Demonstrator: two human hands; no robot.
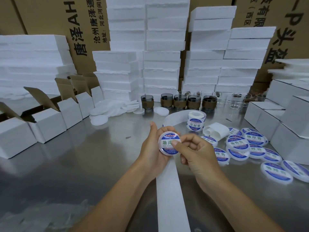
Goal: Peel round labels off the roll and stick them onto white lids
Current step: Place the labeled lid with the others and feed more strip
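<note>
Left hand (pixel 155 144) cups a white lid (pixel 167 152) face-up at mid-frame, fingers curled round its rim. The right hand (pixel 197 153) comes in from 4 o'clock: its thumb presses on the round label (pixel 168 142) already lying on the lid, and the other fingers are curled in beside the rim, so it looks like a pinch on the lid's edge. The step in hand seems to be smoothing the label down.

Under everything, the steel table (pixel 83 164) fills the lower frame. At 12 o'clock stand tall stacks of foam slabs (pixel 160 64). Open white cartons (pixel 50 121) line up toward 9 o'clock.

At 3 to 4 o'clock of the hands lies a spread of labelled lids (pixel 237 143), well over a dozen, some overlapping: that is the finished work. A bare backing strip (pixel 170 190) runs from under the hands to 6 o'clock, so many labels are already gone from it. At 10 o'clock a loose heap of blank lids (pixel 107 113) waits, a fair share still to do. Near 1 o'clock the roll (pixel 195 119) stands with labels left on it. Judged so, the task is well under way, not near its end.
</note>
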